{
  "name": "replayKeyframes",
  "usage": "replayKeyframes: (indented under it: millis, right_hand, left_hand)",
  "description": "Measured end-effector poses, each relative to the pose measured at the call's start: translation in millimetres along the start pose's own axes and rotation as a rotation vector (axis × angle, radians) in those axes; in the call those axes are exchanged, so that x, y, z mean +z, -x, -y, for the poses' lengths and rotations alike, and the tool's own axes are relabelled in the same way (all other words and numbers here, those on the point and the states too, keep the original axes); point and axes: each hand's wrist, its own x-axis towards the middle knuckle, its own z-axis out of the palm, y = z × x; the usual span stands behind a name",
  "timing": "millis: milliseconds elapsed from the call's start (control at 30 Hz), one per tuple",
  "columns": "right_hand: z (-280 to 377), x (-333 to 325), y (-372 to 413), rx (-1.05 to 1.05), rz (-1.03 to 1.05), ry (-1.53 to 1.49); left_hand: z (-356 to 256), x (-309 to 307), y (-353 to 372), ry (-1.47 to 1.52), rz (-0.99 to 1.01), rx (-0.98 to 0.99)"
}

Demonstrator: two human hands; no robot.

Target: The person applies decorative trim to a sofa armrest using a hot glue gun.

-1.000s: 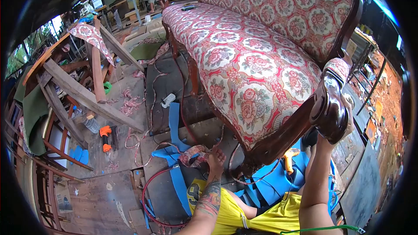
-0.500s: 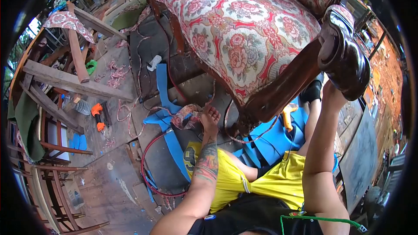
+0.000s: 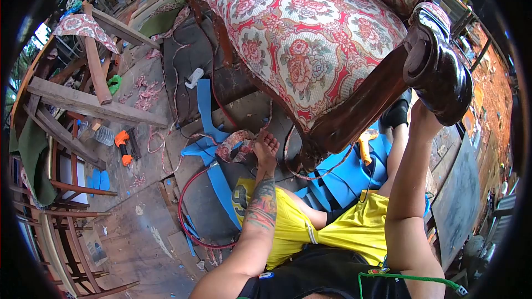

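My left hand (image 3: 266, 147) is held low beside the seat's front corner, palm partly up and fingers curled round a strip of red patterned fabric (image 3: 228, 148). A thin cord of similar fabric rises from that hand. The seat (image 3: 310, 39) has red and cream floral upholstery and a dark carved wooden frame (image 3: 360, 102). My right arm reaches up to the shiny scrolled armrest (image 3: 443, 86). Only the wrist end of my right hand (image 3: 424, 112) shows under it; its fingers are hidden behind the wood.
Blue strips (image 3: 206, 108) and a blue sheet (image 3: 346, 171) lie on the floor, with a yellow-handled tool (image 3: 365, 149) on the sheet. A red hose (image 3: 181, 199) loops nearby. To the left are an orange-black tool (image 3: 123, 147), wooden beams (image 3: 94, 101) and chair frames (image 3: 72, 243).
The view has shifted very slightly. Both arms keep nearly the same pose, and the seat stands as before.
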Motion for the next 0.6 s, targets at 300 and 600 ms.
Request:
replayKeyframes:
  millis: [300,600]
  right_hand:
    - [-10,1,5,0.118,-0.042,-0.114]
    - [-17,-2,7,0.022,-0.036,-0.062]
  left_hand:
    - [3,-5,-2,-0.010,0.092,0.038]
    - [1,-2,-5,-0.004,0.033,-0.013]
